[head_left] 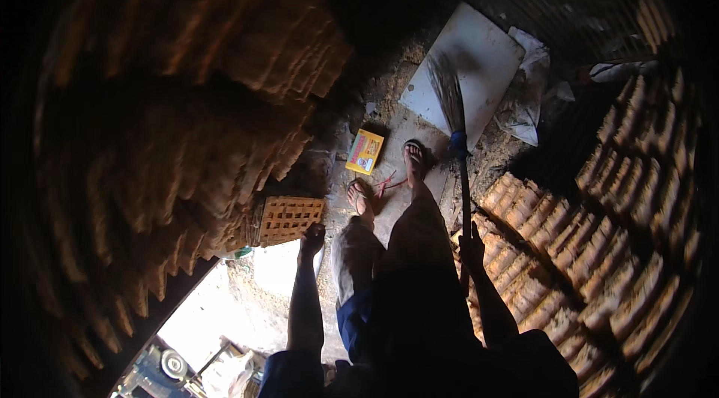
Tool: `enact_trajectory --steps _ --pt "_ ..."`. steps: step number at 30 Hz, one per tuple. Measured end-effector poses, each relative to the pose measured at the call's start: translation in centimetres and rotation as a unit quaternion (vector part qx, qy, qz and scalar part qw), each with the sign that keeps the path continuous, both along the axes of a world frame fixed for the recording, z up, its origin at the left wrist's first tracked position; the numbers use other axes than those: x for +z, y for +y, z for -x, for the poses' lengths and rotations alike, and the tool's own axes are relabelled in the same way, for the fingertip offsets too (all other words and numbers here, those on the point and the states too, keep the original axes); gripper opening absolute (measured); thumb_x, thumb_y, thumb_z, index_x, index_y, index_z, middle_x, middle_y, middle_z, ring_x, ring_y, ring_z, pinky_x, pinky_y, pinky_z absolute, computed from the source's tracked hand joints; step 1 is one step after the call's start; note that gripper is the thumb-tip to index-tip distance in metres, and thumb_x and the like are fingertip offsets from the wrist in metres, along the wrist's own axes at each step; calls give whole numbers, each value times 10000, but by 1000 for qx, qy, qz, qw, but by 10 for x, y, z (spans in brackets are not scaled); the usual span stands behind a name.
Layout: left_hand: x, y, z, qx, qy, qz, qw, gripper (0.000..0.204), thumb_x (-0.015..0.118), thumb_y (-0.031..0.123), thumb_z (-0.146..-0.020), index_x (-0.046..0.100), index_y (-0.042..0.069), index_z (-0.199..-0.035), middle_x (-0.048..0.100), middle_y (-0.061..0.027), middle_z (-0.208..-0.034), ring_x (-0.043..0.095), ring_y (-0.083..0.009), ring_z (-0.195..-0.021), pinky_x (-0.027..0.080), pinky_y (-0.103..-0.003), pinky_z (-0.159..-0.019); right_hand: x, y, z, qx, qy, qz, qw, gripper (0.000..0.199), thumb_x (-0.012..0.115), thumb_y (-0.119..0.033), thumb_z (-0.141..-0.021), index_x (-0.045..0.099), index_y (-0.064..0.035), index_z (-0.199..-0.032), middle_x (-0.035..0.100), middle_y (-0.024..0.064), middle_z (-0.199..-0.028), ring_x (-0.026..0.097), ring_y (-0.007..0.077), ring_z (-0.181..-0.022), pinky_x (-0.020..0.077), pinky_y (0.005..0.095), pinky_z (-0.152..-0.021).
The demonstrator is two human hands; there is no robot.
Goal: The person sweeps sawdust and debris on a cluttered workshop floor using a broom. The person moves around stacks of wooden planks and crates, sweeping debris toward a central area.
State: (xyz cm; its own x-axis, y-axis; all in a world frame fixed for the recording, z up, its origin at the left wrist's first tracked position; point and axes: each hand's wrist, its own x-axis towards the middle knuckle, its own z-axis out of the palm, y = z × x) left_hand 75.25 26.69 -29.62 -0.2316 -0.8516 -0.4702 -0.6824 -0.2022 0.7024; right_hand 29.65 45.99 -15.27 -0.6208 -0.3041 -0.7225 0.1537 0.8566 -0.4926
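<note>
My right hand [471, 250] is wrapped round the dark handle of a broom [447, 91]. A blue binding joins the handle to the broom's long thin bristles, which fan out over a pale flat board [479, 61] on the floor ahead. In shadow, my left hand [311, 237] hangs with its fingers curled into a fist, and nothing shows in it. Just beyond that hand is a tan block with rows of square holes [292, 220]. A yellow and red box [365, 152] lies on the floor ahead of my sandalled feet.
Tall stacks of brown, ridged pieces [210, 121] rise on the left, with more stacks [592, 248] on the right. A crumpled whitish sack [528, 76] lies beside the board. Red string [386, 184] lies between my feet. Bright light falls at lower left, near a vehicle-like object [168, 368].
</note>
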Motion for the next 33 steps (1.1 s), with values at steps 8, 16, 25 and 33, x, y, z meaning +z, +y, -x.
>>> enact_trajectory --steps 8,16,25,33 --pt "-93 -41 129 -127 -240 131 954 578 707 424 -749 515 63 -1157 574 -185 -1079 534 -377 -1033 433 -486 -869 -149 -4 66 175 134 -115 969 516 641 -176 -828 453 -120 -1305 664 147 -956 660 326 -806 518 404 -645" --pt "-260 -115 233 -96 -369 112 918 1031 768 557 -611 321 26 -1373 442 -217 -1279 440 -389 -1163 376 -497 -940 -359 73 59 189 141 -94 967 192 615 -181 -864 526 -55 -979 593 139 -807 617 312 -772 486 391 -663" --pt "-410 -119 275 -129 -360 36 923 1399 843 573 -477 -2 77 -1475 106 -299 -1486 116 -444 -1384 150 -595 -1089 -589 50 35 97 99 -79 987 224 599 -225 -889 540 -39 -998 583 102 -808 588 262 -723 474 371 -639" --pt "-461 -104 263 -118 -353 -20 928 1385 870 464 -506 -79 188 -1477 -89 -271 -1501 -65 -516 -1368 79 -712 -1033 -659 -52 26 51 22 -69 996 229 590 -217 -899 538 -47 -1043 561 74 -778 560 206 -662 457 334 -587"
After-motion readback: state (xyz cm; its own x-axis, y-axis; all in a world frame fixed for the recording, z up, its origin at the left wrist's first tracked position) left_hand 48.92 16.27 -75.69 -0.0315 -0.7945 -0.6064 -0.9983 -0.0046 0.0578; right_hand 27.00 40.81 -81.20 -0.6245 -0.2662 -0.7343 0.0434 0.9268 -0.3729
